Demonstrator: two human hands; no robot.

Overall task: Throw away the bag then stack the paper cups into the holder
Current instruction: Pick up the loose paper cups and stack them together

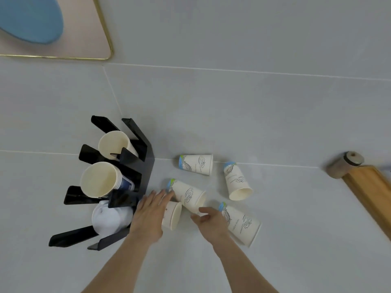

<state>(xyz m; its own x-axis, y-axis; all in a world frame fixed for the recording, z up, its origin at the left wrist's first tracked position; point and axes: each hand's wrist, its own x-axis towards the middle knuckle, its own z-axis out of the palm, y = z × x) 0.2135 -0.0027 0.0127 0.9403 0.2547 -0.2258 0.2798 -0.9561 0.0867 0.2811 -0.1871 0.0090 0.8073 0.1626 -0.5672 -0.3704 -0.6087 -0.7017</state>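
both forearms enter from the bottom edge. l to r: black holder stands at far left w/ nested cups in its upper slots and white lids in the lowest. left hand, fingers loosely spread and flat, lies on a plain cup on its side, mouth facing right, just beside the holder. right hand, fingers curled but not closed, touches the rim of printed cup, long axis running up-left to down-right. three more cups lie further right. no bag in view; likely binned. left hand is nearer the holder.
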